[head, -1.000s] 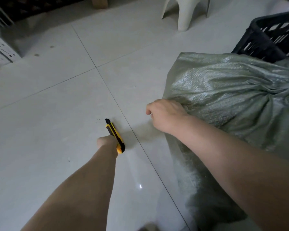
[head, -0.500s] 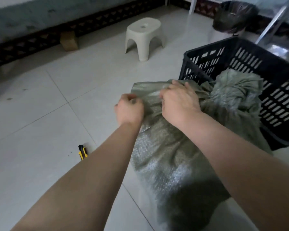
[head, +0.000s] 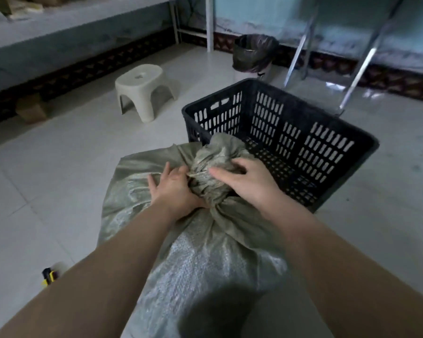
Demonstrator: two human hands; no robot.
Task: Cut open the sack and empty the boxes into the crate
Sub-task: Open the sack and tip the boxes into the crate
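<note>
Sack [head: 205, 240] knot between left hand [head: 174, 191], right hand [head: 249, 184].

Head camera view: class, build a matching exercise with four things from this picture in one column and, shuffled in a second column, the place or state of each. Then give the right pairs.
Things
1. sack
2. crate
3. utility knife
4. stool

Places or states
A. lying on the floor at lower left, touched by neither hand
B. black, slotted walls, nothing visible inside
C. pale, standing on the floor far left of the crate
D. grey-green, mouth bunched, left hand and right hand on the bunch

Pairs: 1-D, 2-B, 3-A, 4-C
</note>
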